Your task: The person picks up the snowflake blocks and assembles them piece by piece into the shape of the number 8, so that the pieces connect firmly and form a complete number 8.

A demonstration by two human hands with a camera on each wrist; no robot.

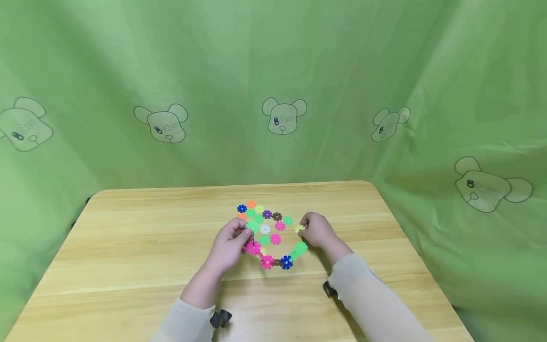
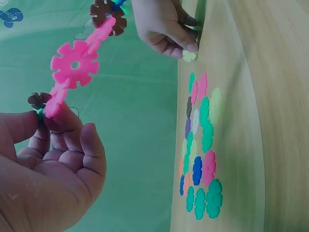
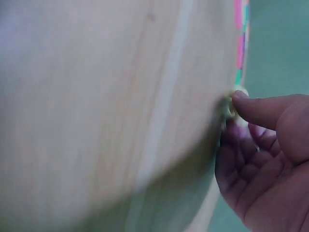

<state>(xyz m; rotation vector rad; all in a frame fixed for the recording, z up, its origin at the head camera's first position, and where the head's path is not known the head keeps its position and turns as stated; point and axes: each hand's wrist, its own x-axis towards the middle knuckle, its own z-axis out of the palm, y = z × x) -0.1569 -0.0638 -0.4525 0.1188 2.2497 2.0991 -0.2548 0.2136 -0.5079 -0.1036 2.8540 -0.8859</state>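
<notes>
Tabletop (image 1: 128,247): wood-grained, spread beneath everything I'm working with.
Loose flower discs (image 1: 279,226): a mixed-colour patch lying on the tabletop, beyond the raised chain as the head view gives it to me.
Chain of flower discs (image 1: 270,264): lifted off the tabletop; from the left hand (image 1: 229,244) its long axis sags rightward through pink, brown and blue, then rises to a green end (image 1: 300,249).
Left hand: thumb and fingers pinching the chain's left part; pieces by the thumb are half hidden, so I can't tell exactly which disc they grip.
Right hand (image 1: 317,229): thumb and fingers pinching one pale yellow disc (image 2: 189,56) down low by the tabletop; whether it touches the wood, I can't tell.
Green end: nearer my right hand than my left.
Pale yellow disc: beyond the green end and lower, apart from it; that offset, I judge, matters most.
</notes>
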